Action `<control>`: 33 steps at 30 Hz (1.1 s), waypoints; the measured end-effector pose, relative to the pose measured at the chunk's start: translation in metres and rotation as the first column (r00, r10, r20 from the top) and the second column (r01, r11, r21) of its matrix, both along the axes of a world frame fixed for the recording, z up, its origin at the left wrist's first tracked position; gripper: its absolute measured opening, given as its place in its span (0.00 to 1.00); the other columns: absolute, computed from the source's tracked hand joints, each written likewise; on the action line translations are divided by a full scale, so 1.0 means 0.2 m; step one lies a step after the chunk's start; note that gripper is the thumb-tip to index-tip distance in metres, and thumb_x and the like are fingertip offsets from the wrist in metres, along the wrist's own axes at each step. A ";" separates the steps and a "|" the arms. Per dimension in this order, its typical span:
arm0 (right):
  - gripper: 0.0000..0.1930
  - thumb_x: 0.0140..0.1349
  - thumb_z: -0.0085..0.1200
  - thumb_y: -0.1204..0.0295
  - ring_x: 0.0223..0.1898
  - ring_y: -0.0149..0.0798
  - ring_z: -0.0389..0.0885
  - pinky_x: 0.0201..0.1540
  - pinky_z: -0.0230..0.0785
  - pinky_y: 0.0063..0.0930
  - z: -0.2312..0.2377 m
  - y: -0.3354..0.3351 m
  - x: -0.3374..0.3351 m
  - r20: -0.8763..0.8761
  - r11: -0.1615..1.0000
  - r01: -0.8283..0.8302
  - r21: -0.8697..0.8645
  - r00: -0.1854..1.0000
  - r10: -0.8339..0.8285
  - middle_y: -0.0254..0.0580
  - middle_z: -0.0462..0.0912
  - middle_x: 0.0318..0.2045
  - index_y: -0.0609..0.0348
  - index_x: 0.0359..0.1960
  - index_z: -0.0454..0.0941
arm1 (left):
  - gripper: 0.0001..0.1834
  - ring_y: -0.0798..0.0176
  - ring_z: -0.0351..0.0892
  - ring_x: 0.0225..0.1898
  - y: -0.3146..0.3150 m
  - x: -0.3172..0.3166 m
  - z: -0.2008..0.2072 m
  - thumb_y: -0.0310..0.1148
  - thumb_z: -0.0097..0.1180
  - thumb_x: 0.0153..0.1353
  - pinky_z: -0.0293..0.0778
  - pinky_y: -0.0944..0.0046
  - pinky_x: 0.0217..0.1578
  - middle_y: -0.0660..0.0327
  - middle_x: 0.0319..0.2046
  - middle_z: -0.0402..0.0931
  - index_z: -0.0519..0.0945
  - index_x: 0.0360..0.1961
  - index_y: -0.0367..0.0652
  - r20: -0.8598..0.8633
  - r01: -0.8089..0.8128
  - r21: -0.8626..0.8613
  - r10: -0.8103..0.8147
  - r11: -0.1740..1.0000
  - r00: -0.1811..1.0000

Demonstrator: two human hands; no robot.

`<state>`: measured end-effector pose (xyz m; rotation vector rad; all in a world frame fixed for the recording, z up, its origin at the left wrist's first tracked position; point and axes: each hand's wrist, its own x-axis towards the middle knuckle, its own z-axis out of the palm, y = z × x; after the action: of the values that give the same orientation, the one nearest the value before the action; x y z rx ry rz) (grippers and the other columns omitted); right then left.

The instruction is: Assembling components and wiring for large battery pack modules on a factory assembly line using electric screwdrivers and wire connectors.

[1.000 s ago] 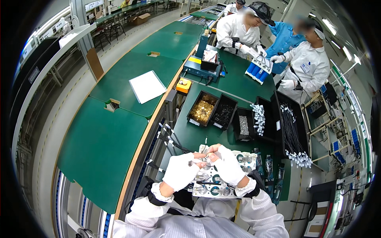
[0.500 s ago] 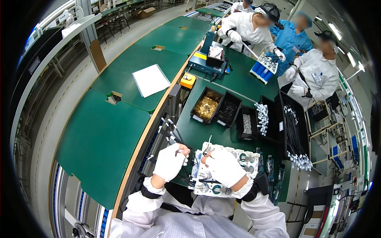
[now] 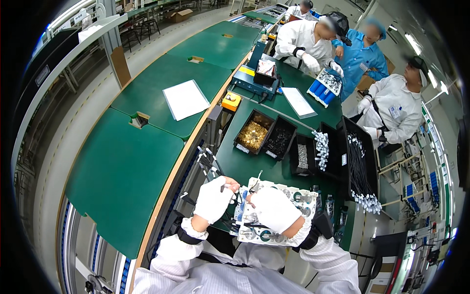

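A white battery holder (image 3: 254,235) with round silver terminals and black wires lies in front of me on the green bench. My left hand (image 3: 214,201), in a white glove with bare fingertips, is closed in a pinch at its left edge. Black cables (image 3: 215,169) with pale ends fan out beside it, and one seems to be between the fingers. Over the middle of the holder rests my right hand (image 3: 275,209), gloved the same way. Its fingers are curled together near the holder's left end; what they hold is hidden.
Black bins hold brass-coloured parts (image 3: 252,135), black parts (image 3: 280,138) and silver screws (image 3: 303,156). A larger bin (image 3: 350,171) holds black cables with white ends. Across the bench, co-workers stand by a blue battery pack (image 3: 323,89). A white sheet (image 3: 186,100) lies left.
My left hand has shifted slightly to the right, and my right hand slightly left with the holder. Across the bench, co-workers have moved, and a white sheet now shows beside the battery pack.
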<state>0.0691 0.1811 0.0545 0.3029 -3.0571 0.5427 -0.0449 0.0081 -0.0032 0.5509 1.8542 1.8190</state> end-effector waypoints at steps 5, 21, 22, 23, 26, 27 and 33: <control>0.11 0.67 0.50 0.73 0.41 0.51 0.80 0.46 0.73 0.43 -0.04 -0.01 -0.02 -0.218 0.998 -0.044 0.055 0.974 0.055 0.48 0.80 0.35 0.60 0.47 0.79 | 0.12 0.73 0.80 0.28 0.04 -0.01 -0.02 0.30 0.60 0.69 0.78 0.71 0.32 0.62 0.30 0.85 0.84 0.48 0.34 -0.113 0.002 0.001 -0.002 1.000 0.994; 0.15 0.72 0.51 0.59 0.26 0.46 0.82 0.33 0.73 0.40 -0.13 0.00 -0.07 -0.068 0.994 0.067 0.086 0.996 -0.062 0.42 0.81 0.22 0.56 0.32 0.80 | 0.18 0.68 0.82 0.28 0.01 -0.04 -0.01 0.30 0.59 0.65 0.77 0.69 0.35 0.60 0.29 0.88 0.81 0.55 0.37 -0.353 0.210 -0.272 -0.300 0.939 0.886; 0.17 0.72 0.50 0.58 0.26 0.46 0.81 0.33 0.73 0.40 -0.13 -0.01 -0.07 -0.078 0.996 0.087 0.034 0.993 -0.084 0.43 0.81 0.21 0.56 0.32 0.80 | 0.18 0.69 0.83 0.29 0.01 -0.04 -0.01 0.30 0.59 0.66 0.77 0.69 0.36 0.61 0.30 0.88 0.80 0.56 0.36 -0.326 0.228 -0.278 -0.315 0.933 0.891; 0.17 0.72 0.50 0.58 0.26 0.46 0.81 0.33 0.73 0.40 -0.11 -0.02 -0.07 -0.077 0.996 0.084 0.034 0.994 -0.081 0.43 0.81 0.21 0.56 0.32 0.80 | 0.18 0.69 0.83 0.29 0.00 -0.04 0.00 0.30 0.59 0.66 0.77 0.69 0.36 0.61 0.30 0.88 0.80 0.56 0.36 -0.325 0.226 -0.278 -0.313 0.933 0.892; 0.16 0.72 0.50 0.59 0.26 0.46 0.82 0.31 0.73 0.39 -0.08 -0.04 -0.06 -0.058 0.984 0.124 0.129 0.991 -0.118 0.43 0.80 0.22 0.56 0.31 0.80 | 0.18 0.68 0.84 0.29 0.00 -0.05 0.00 0.30 0.59 0.66 0.77 0.69 0.37 0.61 0.30 0.88 0.80 0.56 0.36 -0.295 0.253 -0.272 -0.331 0.928 0.896; 0.15 0.72 0.50 0.59 0.26 0.46 0.82 0.31 0.73 0.40 -0.10 -0.03 -0.06 -0.099 0.993 0.108 0.052 0.990 -0.103 0.43 0.81 0.22 0.56 0.31 0.79 | 0.17 0.65 0.81 0.27 0.00 -0.04 0.00 0.29 0.58 0.65 0.76 0.67 0.35 0.56 0.29 0.86 0.81 0.54 0.38 -0.266 0.249 -0.207 -0.299 0.946 0.917; 0.13 0.70 0.53 0.61 0.25 0.45 0.81 0.31 0.73 0.38 -0.11 -0.03 -0.08 -0.115 0.990 0.086 0.113 0.991 -0.073 0.41 0.82 0.22 0.54 0.30 0.81 | 0.15 0.66 0.81 0.28 0.01 -0.04 0.09 0.27 0.56 0.66 0.77 0.67 0.35 0.57 0.29 0.86 0.82 0.53 0.37 -0.319 0.222 -0.289 -0.312 0.931 0.895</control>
<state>0.0539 0.1759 0.0331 0.2050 -2.9830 0.3309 -0.0538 0.0100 0.0152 1.0478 2.0755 1.3469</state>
